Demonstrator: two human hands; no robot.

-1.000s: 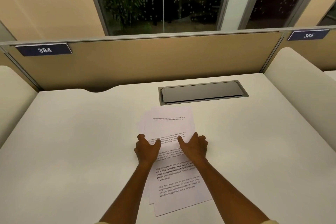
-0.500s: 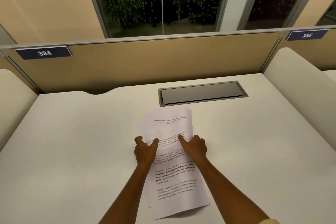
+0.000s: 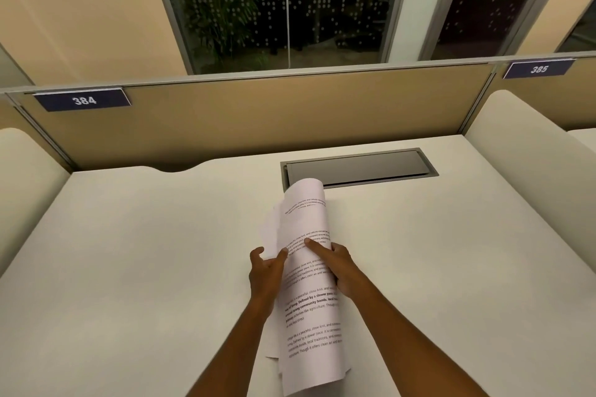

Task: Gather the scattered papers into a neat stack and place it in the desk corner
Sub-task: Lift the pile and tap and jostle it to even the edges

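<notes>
A bundle of white printed paper sheets (image 3: pixel 311 287) is gathered lengthwise at the middle of the pale cream tabletop (image 3: pixel 145 267), its long sides curled upward between both hands and its far end bowing over near the grey rectangular recessed cable hatch (image 3: pixel 359 167). The left hand (image 3: pixel 267 271) has its grip clamped on the left edge of the sheets, thumb on top. The right hand (image 3: pixel 338 267) grips the right edge, forefinger laid across the printed face. Several sheet corners stick out unevenly at the near end. Behind the tabletop stands a tan divider panel (image 3: pixel 258 113) carrying dark blue number plates 384 (image 3: pixel 84 100) and 385 (image 3: pixel 539 69).
</notes>
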